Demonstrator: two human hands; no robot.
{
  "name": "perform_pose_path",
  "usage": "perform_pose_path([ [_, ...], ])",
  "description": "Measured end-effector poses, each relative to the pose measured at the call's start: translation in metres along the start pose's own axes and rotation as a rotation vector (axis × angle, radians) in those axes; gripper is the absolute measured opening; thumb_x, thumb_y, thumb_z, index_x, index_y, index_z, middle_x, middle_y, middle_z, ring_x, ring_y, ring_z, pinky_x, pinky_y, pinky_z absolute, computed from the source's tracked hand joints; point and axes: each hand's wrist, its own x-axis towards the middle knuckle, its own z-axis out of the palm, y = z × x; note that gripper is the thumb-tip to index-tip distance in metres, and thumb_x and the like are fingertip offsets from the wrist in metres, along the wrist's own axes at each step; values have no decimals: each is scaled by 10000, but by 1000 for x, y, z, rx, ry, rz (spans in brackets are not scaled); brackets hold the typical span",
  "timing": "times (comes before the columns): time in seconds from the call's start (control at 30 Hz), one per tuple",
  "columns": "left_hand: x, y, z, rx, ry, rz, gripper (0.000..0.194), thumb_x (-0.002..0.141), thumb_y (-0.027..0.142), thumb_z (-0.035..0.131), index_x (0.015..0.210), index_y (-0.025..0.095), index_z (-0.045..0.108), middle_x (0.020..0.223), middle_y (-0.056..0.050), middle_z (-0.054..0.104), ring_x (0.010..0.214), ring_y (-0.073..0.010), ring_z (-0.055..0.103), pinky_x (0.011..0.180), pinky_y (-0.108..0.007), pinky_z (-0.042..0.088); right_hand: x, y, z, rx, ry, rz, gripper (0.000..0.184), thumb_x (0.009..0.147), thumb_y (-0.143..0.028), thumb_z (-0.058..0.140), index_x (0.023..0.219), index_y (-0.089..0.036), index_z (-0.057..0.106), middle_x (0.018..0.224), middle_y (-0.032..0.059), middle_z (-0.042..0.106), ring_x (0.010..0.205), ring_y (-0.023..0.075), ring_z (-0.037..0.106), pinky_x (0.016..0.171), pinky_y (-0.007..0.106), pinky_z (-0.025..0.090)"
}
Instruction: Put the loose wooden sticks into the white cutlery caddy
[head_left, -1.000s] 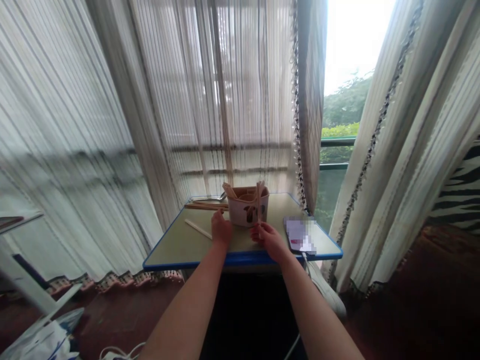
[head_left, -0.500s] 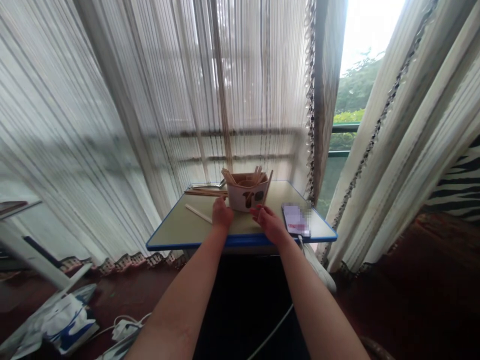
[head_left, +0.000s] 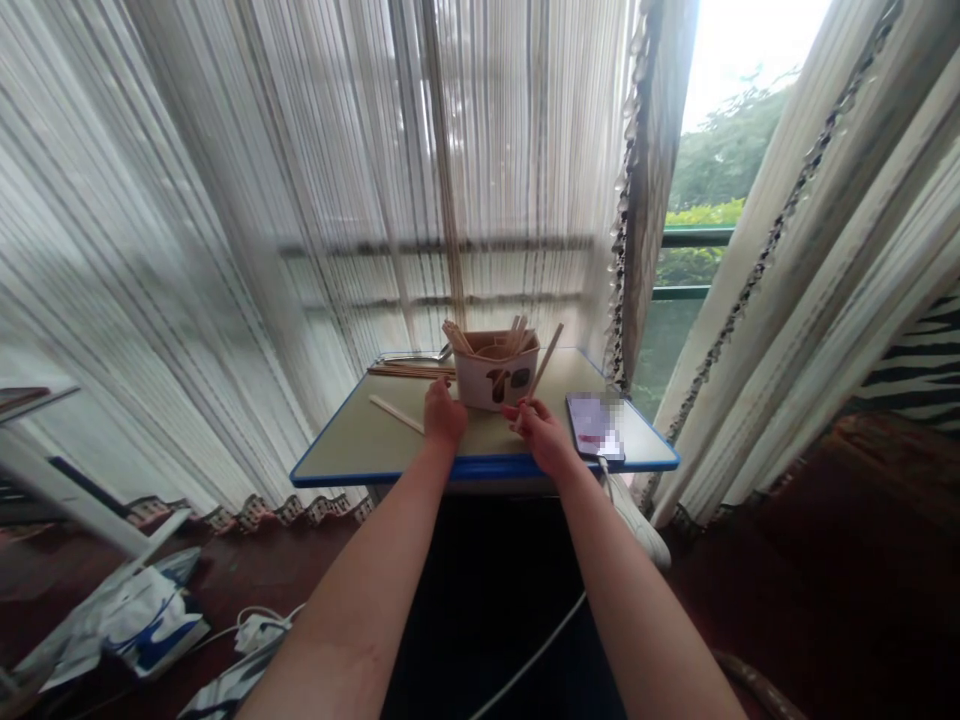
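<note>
A white and brown utensil holder stands upright near the middle of the small table, with light wooden sticks poking out of its top. In my right hand, closed at the holder's front right, a pale chopstick points up and slants right, outside the holder. My left hand is at the holder's front left corner; its fingers are mostly hidden, and whether they touch the holder I cannot tell. Left of that hand a single light stick lies flat, its near end reaching behind the hand.
Brown chopsticks and a metal utensil lie at the table's back left. A phone with a white cable is on the right. The table has a blue edge. String curtains hang close behind it.
My right hand has tilted the chopstick, so its top now leans further right and away from the holder. My left hand stays beside the holder. The view has shifted slightly.
</note>
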Motion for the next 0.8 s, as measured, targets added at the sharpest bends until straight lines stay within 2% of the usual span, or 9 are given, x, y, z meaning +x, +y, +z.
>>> perform_pose_path([
  [0.13,0,1,-1,-6,-21,-19,474,639,14,422,1091,150,467,999,-117,558,1006,-244,529,918,-404,426,-1,4,-2,-131,32,-62,285,666,-394,691,879,-213,635,793,1,658,699,103,562,579,210,378],
  [0.23,-1,4,-3,-16,-33,-34,462,646,17,426,1084,157,473,1007,-115,559,1005,-241,530,914,-406,428,0,-5,2,-309,34,-123,283,677,-393,671,889,-206,681,753,-7,634,632,93,509,568,220,359],
  [0.37,0,6,-4,-24,-52,-64,454,649,8,429,1067,176,482,979,-95,557,975,-231,543,888,-395,446,16,-47,25,-560,-75,-250,294,680,-410,651,850,-176,705,754,22,644,684,132,529,610,248,381],
  [0.43,0,6,-4,-15,-75,-56,448,650,9,431,1065,170,482,988,-98,556,982,-227,541,889,-384,445,31,-71,41,-648,-141,-291,319,705,-435,615,859,-168,701,721,24,635,643,131,522,572,247,376],
  [0.53,1,5,-4,-6,-88,-45,427,655,21,429,1060,147,481,998,-112,558,989,-225,534,895,-374,439,57,-94,62,-813,-116,-379,292,738,-413,565,821,-166,698,627,14,604,568,123,506,535,247,365],
  [0.67,1,5,-6,-12,-108,-59,396,662,36,426,1039,145,482,997,-113,556,984,-221,532,879,-363,440,87,-91,70,-1020,15,-386,198,741,-292,549,760,-176,708,579,26,606,549,143,528,546,265,377],
  [0.8,0,5,-8,-25,-131,-48,360,671,40,428,1006,160,483,983,-103,554,973,-217,533,876,-367,441,100,-80,68,-1234,42,-392,268,766,-316,536,587,-180,682,564,70,616,589,181,565,590,294,386],
])
